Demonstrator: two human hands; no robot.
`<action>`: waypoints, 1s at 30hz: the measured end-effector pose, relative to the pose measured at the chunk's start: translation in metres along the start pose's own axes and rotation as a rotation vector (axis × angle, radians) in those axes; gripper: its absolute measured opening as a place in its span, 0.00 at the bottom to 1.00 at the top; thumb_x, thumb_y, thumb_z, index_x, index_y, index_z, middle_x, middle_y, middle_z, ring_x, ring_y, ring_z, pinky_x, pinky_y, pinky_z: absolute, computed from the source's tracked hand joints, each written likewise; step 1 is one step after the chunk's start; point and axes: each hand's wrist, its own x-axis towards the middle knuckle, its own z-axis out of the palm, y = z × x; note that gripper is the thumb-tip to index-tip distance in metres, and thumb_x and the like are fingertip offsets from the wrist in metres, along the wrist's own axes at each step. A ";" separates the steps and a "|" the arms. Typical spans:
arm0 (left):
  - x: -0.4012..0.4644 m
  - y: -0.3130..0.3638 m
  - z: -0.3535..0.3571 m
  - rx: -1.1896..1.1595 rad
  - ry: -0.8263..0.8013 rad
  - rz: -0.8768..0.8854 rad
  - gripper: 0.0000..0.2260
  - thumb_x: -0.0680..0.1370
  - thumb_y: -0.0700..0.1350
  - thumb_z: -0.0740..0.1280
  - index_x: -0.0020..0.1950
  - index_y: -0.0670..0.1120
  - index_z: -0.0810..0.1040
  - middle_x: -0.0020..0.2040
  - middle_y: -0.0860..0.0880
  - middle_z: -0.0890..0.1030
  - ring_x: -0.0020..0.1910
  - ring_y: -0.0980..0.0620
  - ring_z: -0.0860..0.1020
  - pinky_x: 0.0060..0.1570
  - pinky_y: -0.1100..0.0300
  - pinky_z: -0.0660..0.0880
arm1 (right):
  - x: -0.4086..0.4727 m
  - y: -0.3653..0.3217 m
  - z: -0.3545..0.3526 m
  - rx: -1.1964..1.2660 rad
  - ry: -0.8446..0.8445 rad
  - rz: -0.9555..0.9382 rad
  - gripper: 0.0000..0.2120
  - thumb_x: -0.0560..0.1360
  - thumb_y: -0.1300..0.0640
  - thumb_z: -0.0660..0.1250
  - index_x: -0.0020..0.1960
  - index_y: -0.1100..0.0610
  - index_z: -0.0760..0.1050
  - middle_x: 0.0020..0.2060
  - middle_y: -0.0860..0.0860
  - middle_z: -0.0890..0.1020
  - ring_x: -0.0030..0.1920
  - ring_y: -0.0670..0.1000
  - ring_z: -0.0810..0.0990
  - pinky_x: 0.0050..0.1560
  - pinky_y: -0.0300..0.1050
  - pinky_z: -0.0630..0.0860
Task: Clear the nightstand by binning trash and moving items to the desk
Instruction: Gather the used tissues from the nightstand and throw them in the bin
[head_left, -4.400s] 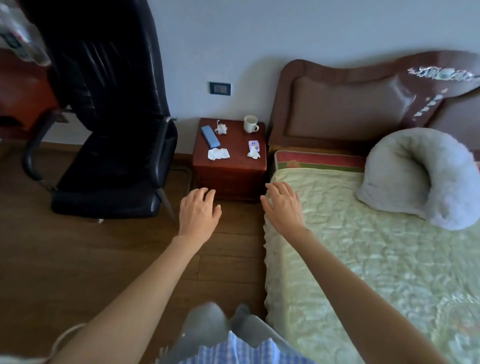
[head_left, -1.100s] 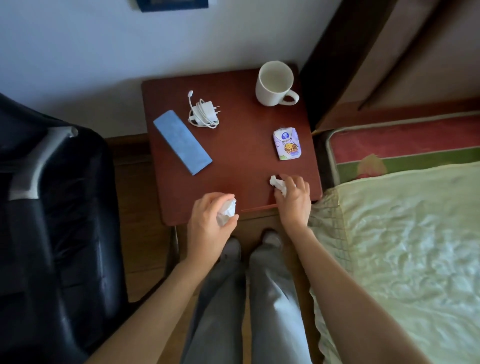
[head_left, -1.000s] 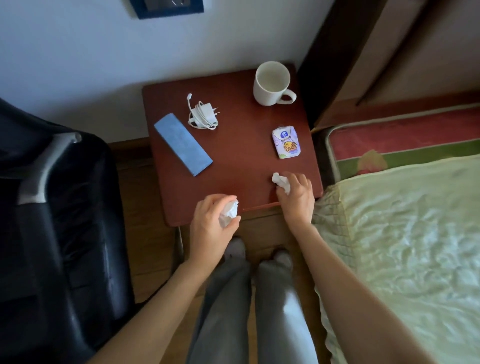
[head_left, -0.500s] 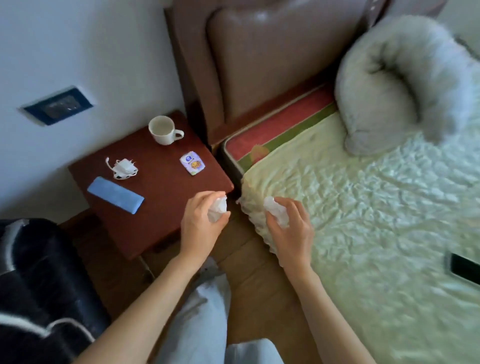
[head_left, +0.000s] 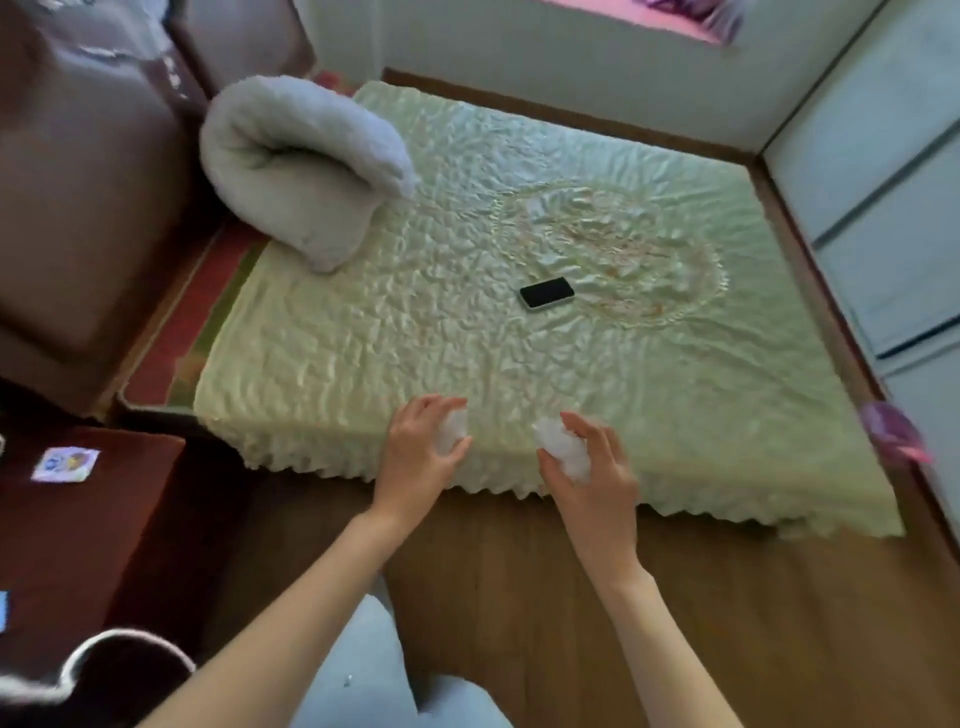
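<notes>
No bin or other container shows in the head view. The left hand (head_left: 421, 457) has its grip closed around one crumpled white tissue (head_left: 451, 434), fingers curled over it so that only part of the wad shows by the thumb. The right hand (head_left: 589, 473) is clamped on a second crumpled tissue (head_left: 563, 452), pinched between thumb and fingers, with most of the wad standing out on the left of the palm. That makes two tissues, one in each hand, both held in the air over the near edge of the bed (head_left: 519, 353) and the wooden floor (head_left: 519, 597) below it.

The nightstand (head_left: 78, 519) is at the lower left of the view, only partly in frame. One small printed packet (head_left: 65, 464) lies flat on the table top, and a sliver of something blue (head_left: 3, 610) shows at the left edge.

On the pale green bedspread lie one black phone (head_left: 546, 293), screen up, and one curled grey pillow (head_left: 306, 171) near the brown padded headboard (head_left: 78, 182). The picture is somewhat blurred.
</notes>
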 end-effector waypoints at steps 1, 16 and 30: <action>-0.004 0.020 0.016 0.005 -0.041 0.043 0.18 0.71 0.43 0.73 0.60 0.50 0.77 0.56 0.51 0.77 0.57 0.51 0.74 0.57 0.53 0.73 | -0.013 0.011 -0.025 -0.023 0.039 0.035 0.21 0.70 0.61 0.73 0.61 0.53 0.74 0.53 0.49 0.78 0.52 0.49 0.78 0.48 0.34 0.70; -0.016 0.206 0.231 -0.018 -0.545 0.484 0.18 0.70 0.42 0.74 0.58 0.52 0.78 0.55 0.51 0.78 0.51 0.49 0.76 0.50 0.55 0.74 | -0.126 0.164 -0.250 -0.273 0.544 0.518 0.20 0.70 0.59 0.74 0.60 0.54 0.75 0.53 0.48 0.78 0.51 0.48 0.77 0.51 0.33 0.70; 0.063 0.329 0.452 -0.052 -0.820 0.568 0.17 0.71 0.46 0.73 0.59 0.55 0.77 0.57 0.56 0.75 0.56 0.54 0.71 0.52 0.60 0.66 | -0.079 0.318 -0.380 -0.472 0.809 0.763 0.19 0.70 0.60 0.74 0.59 0.57 0.76 0.52 0.51 0.80 0.51 0.50 0.79 0.51 0.36 0.73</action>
